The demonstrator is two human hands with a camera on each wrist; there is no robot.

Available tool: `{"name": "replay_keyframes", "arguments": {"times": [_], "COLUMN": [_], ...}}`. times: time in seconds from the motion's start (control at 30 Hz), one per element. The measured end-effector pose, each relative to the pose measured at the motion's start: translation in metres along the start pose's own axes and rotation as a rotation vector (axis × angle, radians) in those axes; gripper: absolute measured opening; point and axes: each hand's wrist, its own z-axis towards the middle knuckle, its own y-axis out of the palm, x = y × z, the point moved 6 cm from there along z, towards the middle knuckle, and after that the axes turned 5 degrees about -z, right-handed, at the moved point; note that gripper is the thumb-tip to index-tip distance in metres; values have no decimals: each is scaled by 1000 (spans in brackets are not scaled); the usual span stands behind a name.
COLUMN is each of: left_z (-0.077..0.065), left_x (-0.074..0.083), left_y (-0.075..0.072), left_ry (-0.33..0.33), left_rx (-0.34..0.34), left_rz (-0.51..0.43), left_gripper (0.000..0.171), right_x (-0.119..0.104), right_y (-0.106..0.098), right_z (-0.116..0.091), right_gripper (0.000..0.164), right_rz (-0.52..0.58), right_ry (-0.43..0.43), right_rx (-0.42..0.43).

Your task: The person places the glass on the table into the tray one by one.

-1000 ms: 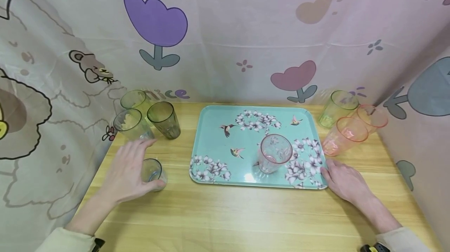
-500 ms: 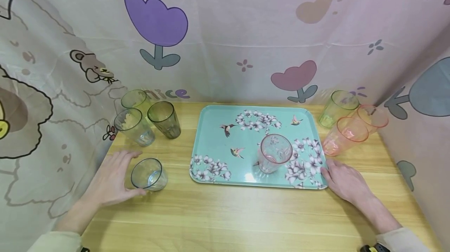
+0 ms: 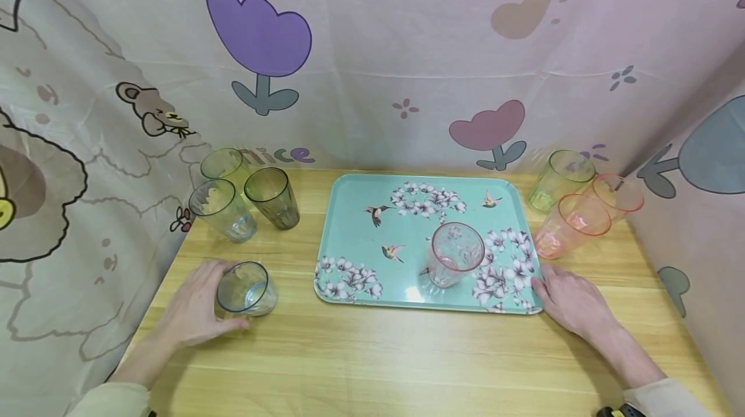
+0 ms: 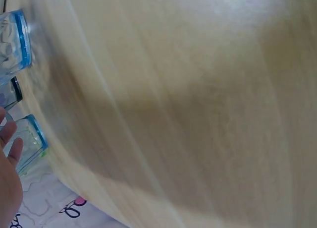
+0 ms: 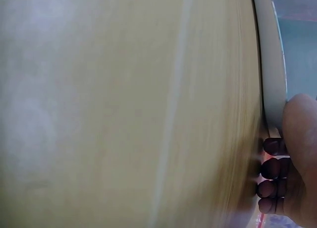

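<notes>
A clear glass tumbler [image 3: 247,291] with a dark blue rim stands upright on the table at the left. My left hand [image 3: 198,304] is curved loosely around its left side, fingers behind and thumb in front. In the left wrist view, the fingers [image 4: 7,139] are spread and hold nothing. A turquoise tray [image 3: 355,210] with birds and flowers lies mid-table, bearing a clear pink-rimmed tumbler [image 3: 454,262]. At the tray's front right corner, my right hand [image 3: 573,300] holds the edge, thumb at the rim and curled fingers [image 5: 271,168] outside it.
Behind the left hand stand a clear tumbler [image 3: 224,213], a dark grey-brown one [image 3: 276,203] and a yellow-green one [image 3: 233,168]. To the tray's right are a green tumbler [image 3: 555,184] and two pink ones [image 3: 567,229]. Patterned cloth [image 3: 372,81] hangs behind the table.
My left hand has drawn back left off the blue-rimmed tumbler, then moved in close beside it again, lower than before. The tumbler has stayed in place. My right hand and the tray have not moved.
</notes>
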Motion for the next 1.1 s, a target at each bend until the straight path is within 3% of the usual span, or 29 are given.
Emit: {"name": "replay_keyframes", "arguments": {"times": [0.53, 1.1], "left_z": [-6, -2], "left_x": [-8, -7], "left_y": [17, 14], "left_ry": [-61, -45], "left_rx": [0, 22], "left_rz": [-46, 8], "left_gripper": [102, 91], "right_x": [-1, 0], "right_y": [-2, 0], "right_z": [0, 0], "right_gripper": [20, 21], "right_rz": [-5, 0], "right_ry": [-6, 3], "right_rx": [14, 6]}}
